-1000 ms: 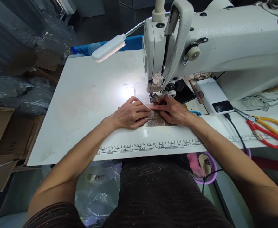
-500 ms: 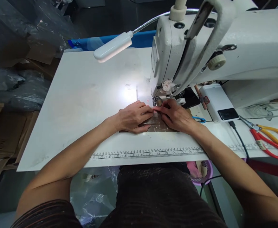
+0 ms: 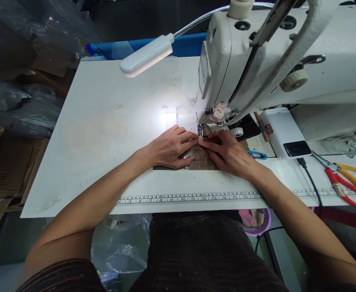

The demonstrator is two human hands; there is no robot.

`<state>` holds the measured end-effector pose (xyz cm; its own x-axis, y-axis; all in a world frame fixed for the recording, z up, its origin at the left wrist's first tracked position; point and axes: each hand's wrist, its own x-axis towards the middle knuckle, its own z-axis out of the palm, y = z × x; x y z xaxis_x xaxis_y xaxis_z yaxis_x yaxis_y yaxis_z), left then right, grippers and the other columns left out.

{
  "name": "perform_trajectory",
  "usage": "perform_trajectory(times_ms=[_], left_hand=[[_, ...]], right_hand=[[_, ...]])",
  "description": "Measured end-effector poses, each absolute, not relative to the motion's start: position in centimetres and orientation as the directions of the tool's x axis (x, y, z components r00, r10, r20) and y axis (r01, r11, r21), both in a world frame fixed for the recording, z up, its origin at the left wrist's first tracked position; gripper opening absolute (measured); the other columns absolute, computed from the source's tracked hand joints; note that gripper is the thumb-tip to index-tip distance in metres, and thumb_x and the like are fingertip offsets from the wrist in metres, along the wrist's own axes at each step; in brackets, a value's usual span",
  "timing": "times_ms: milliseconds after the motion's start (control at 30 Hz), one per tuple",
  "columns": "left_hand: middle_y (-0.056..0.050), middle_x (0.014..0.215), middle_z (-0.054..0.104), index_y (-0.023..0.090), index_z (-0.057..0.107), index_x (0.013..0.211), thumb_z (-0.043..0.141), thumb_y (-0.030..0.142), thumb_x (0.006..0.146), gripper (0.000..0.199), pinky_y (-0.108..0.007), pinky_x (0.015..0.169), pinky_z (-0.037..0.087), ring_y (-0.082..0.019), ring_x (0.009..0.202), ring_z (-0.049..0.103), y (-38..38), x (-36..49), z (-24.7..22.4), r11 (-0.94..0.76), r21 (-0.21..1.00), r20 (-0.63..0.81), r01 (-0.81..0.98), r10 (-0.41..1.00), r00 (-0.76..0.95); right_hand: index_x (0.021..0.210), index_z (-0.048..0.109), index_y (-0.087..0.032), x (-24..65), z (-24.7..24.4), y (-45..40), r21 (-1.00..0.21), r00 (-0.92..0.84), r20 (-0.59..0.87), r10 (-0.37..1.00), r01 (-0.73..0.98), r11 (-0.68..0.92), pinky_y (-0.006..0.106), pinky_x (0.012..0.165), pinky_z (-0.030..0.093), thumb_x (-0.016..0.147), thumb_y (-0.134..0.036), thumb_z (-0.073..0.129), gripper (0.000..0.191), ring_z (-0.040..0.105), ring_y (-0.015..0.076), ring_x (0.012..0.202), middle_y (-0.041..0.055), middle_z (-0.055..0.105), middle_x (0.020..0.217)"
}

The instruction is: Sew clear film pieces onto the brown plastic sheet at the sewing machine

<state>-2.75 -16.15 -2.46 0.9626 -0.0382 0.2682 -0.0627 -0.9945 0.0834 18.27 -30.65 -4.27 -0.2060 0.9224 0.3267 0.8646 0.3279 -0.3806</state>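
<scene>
A piece of brown fabric with a shiny, crinkled grid pattern (image 3: 199,159) lies on the sewing machine's bed, its upper edge at the presser foot (image 3: 205,129). My left hand (image 3: 173,148) rests flat on its left part, fingers stretched toward the foot and thumb spread away. On the other side, my right hand (image 3: 228,152) has its fingers bent and drawn together on the fabric, close below the foot. Both sets of fingertips nearly meet there. The needle point is too small to make out, and the hands cover parts of the fabric.
The white sewing machine (image 3: 223,61) fills the upper right. A lamp (image 3: 147,54) shines on the table (image 3: 104,121). Right of my right hand are blue thread snips (image 3: 257,155), a white power bank (image 3: 284,132) and red-and-orange scissors (image 3: 345,182). A printed ruler (image 3: 184,199) runs along the front edge.
The view has shifted, so the machine appears larger and further right. Both hands stay on the fabric by the foot; the right fingers have shifted slightly and more of the fabric shows between the hands.
</scene>
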Motion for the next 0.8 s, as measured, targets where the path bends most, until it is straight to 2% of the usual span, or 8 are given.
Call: perform_trajectory(times_ms=[333,400,500,600,800], left_hand=[[-0.014,0.13,0.064,0.015,0.062,0.126,0.053,0.042,0.093,0.043,-0.042,0.084,0.047,-0.025,0.093,0.059,-15.3,-2.6,-2.3,-0.996,0.07,0.235,-0.048,-0.031,0.972],[-0.013,0.129,0.064,0.016,0.062,0.126,0.052,0.043,0.094,0.043,-0.042,0.084,0.046,-0.025,0.094,0.059,-15.0,-2.5,-2.3,-0.997,0.063,0.238,-0.042,-0.026,0.971],[-0.013,0.128,0.064,0.015,0.062,0.128,0.051,0.044,0.094,0.046,-0.043,0.083,0.045,-0.025,0.093,0.059,-14.8,-2.4,-2.3,-0.999,0.042,0.235,-0.034,-0.023,0.972],[-0.012,0.128,0.064,0.015,0.062,0.129,0.05,0.044,0.095,0.046,-0.043,0.083,0.044,-0.025,0.093,0.059,-14.6,-2.3,-2.1,-0.999,0.024,0.228,-0.026,-0.02,0.973],[-0.013,0.129,0.064,0.018,0.062,0.128,0.05,0.044,0.095,0.044,-0.044,0.082,0.042,-0.025,0.092,0.058,-14.6,-2.1,-1.9,-1.0,0.011,0.203,0.014,0.016,0.979]], right_hand=[[0.13,0.068,-0.017,17.8,-4.3,-30.3,-0.362,-0.173,0.312,0.934,0.887,0.285,0.054,0.093,0.054,0.101,-0.029,0.044,0.04,0.055,0.0338,0.107,0.019,0.056,0.115],[0.131,0.068,-0.017,17.8,-4.1,-30.4,-0.397,-0.144,0.295,0.945,0.881,0.258,0.053,0.093,0.055,0.1,-0.03,0.046,0.04,0.057,0.0335,0.108,0.0194,0.055,0.117],[0.133,0.067,-0.022,18.3,-2.9,-30.8,-0.483,-0.079,0.224,0.971,0.857,0.181,0.047,0.09,0.057,0.099,-0.031,0.047,0.04,0.063,0.0285,0.101,0.016,0.057,0.118],[0.131,0.068,-0.023,19.3,-1.2,-31.2,-0.582,-0.054,0.119,0.991,0.806,0.114,0.041,0.083,0.057,0.099,-0.033,0.048,0.039,0.066,0.0242,0.089,0.0103,0.064,0.104],[0.105,0.073,-0.021,21.1,-0.6,-30.6,-0.704,-0.025,0.074,0.997,0.707,0.07,0.032,0.064,0.051,0.101,-0.045,0.047,0.036,0.061,0.0187,0.07,0.0043,0.067,0.084]])
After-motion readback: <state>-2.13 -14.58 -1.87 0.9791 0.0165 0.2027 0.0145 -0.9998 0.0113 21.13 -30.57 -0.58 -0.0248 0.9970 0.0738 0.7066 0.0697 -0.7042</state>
